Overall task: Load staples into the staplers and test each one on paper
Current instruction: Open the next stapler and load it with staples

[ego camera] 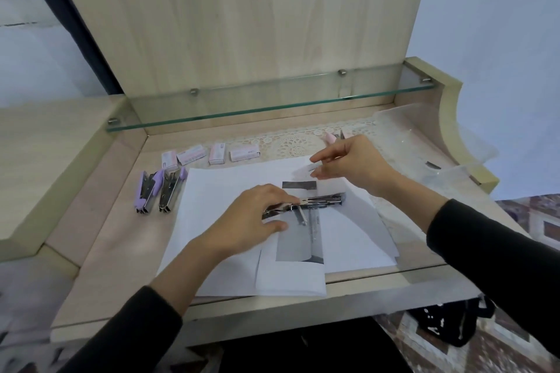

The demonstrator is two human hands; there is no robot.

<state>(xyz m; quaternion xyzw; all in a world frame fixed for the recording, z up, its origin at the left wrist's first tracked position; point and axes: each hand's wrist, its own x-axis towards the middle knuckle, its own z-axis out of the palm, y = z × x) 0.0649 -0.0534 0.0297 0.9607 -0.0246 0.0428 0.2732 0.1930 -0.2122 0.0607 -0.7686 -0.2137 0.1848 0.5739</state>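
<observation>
**Left hand [251, 216] on opened stapler [312, 201], centre of paper sheets [212, 209]**

Your left hand grips the rear end of the metal stapler, which lies opened flat on the paper sheets on the desk [106, 236]. Your right hand [353, 166] hovers over the far paper edge, fingers extended, thumb and forefinger apart. Two purple staplers [148, 191] lie just left of the paper. Four staple boxes [216, 154] sit in a row behind.

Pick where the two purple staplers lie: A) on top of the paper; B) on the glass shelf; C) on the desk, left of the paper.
C: both purple staplers lie side by side on the wooden desk, just left of the paper.
</observation>
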